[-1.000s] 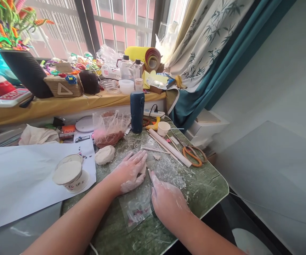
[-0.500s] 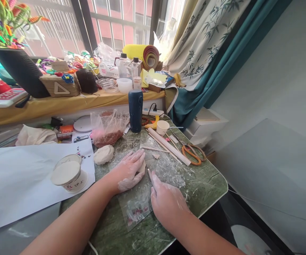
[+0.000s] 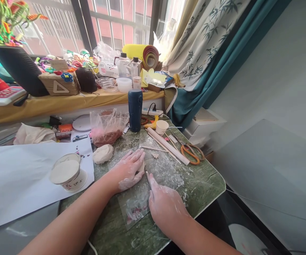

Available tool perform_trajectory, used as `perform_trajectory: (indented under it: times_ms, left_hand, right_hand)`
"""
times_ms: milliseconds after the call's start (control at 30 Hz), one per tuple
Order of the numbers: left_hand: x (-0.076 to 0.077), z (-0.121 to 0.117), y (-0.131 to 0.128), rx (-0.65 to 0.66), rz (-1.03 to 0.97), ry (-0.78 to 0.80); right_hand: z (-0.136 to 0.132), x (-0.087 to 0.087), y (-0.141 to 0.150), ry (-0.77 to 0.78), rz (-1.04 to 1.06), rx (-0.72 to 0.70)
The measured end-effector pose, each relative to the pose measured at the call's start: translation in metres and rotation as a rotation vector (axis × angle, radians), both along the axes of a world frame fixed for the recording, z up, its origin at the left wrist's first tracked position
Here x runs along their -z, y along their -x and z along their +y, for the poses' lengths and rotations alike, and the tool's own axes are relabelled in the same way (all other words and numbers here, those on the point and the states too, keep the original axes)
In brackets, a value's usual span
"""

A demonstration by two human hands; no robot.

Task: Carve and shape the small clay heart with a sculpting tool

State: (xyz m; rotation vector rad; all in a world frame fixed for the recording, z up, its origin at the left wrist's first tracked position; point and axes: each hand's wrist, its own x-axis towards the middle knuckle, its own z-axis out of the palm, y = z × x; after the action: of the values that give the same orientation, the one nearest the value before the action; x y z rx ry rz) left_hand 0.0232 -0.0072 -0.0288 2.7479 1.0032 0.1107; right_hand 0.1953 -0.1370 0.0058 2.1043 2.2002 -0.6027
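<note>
Near the front edge of the green worktop (image 3: 206, 184), both hands are white with flour. The left hand (image 3: 128, 171) lies flat on a small bit of dough (image 3: 141, 166), with its fingers (image 3: 136, 157) straight and close together. It looks like it pins the dough down so it cannot slide. The dough peeks out at the fingertips, on a clear plastic sheet (image 3: 138, 203) that keeps it off the worktop.

The right hand (image 3: 165, 205) sits just beside it, nearer the front edge. Its fingers are curled round a thin stick (image 3: 147, 174), and the tip points at the dough. I cannot tell how tight the hold is.

A bigger dough lump (image 3: 103, 153) waits to the left, near the white paper (image 3: 22, 177). A tub (image 3: 67, 174) stands on that paper. Toward the back edge sit a bag (image 3: 107, 127) and a dark blue bottle (image 3: 135, 109). A rolling pin (image 3: 167, 145) and orange scissors (image 3: 192, 153) lie toward the right edge, out of the way but close to reach.
</note>
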Motion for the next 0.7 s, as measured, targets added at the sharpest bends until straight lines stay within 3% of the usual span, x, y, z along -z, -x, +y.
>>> perform_trajectory:
  times_ms: [167,533,700]
  left_hand:
    - [0.004,0.001,0.002,0.007,-0.036,-0.007]
    - [0.0,0.0,0.0,0.006,-0.011,0.001]
    - [-0.002,-0.002,0.002,0.002,-0.043,0.004]
  right_hand:
    - [0.001,0.002,-0.003,-0.016,0.028,0.071]
    - [0.002,-0.006,0.017,0.057,-0.038,0.023]
    - [-0.005,0.0,0.001,-0.032,0.04,0.044]
